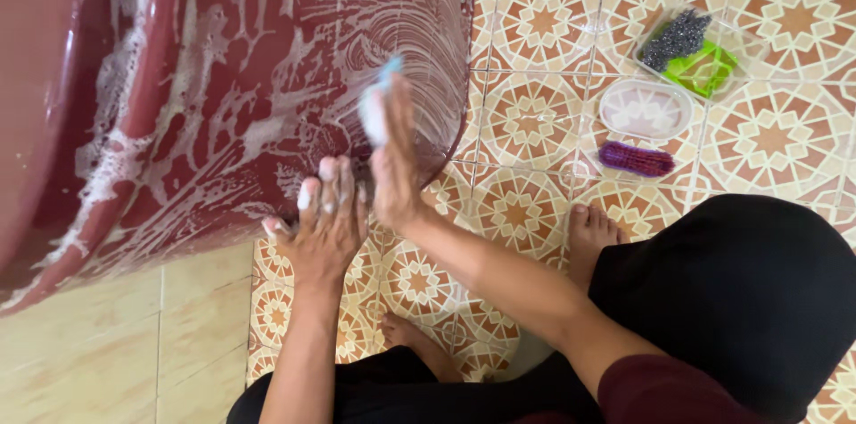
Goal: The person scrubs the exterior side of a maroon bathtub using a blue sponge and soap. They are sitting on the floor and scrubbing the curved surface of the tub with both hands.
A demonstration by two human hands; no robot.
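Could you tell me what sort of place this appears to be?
Probably a home bathroom or wash area. The floor is patterned tile, a big dark red tub is streaked with suds, and a clear tray of scrubbers lies beside a purple brush. The right hand holds a sponge.

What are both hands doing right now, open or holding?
Left hand: open, fingers spread, pressed flat on the soapy maroon tub.
Right hand: closed on a blurred light-blue sponge, against the tub.
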